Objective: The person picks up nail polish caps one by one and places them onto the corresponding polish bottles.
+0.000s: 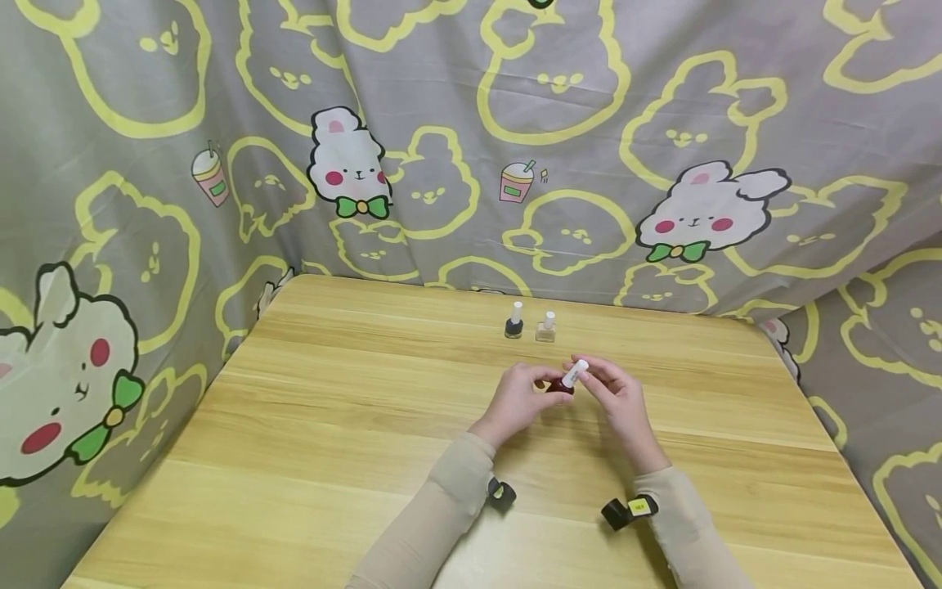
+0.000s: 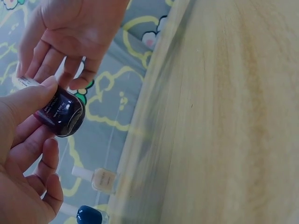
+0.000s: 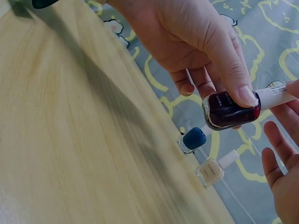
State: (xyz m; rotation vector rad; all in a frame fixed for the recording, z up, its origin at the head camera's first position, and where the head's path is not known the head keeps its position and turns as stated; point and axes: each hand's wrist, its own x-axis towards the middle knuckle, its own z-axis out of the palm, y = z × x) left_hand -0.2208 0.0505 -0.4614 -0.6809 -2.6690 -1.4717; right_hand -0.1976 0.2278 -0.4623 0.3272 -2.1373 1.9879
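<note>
A dark red nail polish bottle [image 1: 562,387] with a white cap [image 1: 575,374] is held up over the table, tilted. My left hand [image 1: 518,402] grips its glass body; the thumb presses flat on the glass in the right wrist view, where the bottle [image 3: 229,112] shows its small printed label. Fingertips of my right hand [image 1: 624,402] pinch the white cap from the other side. Cap and bottle are joined. In the left wrist view the bottle's rounded base [image 2: 70,116] faces the camera, and the right hand [image 2: 77,30] reaches in from above.
Beyond the hands stand a dark blue nail polish bottle [image 1: 513,328] and a beige one [image 1: 545,330], both upright with white caps. The wooden table [image 1: 331,393] meets a grey curtain [image 1: 441,98] printed with cartoon animals. Each wrist wears a black camera.
</note>
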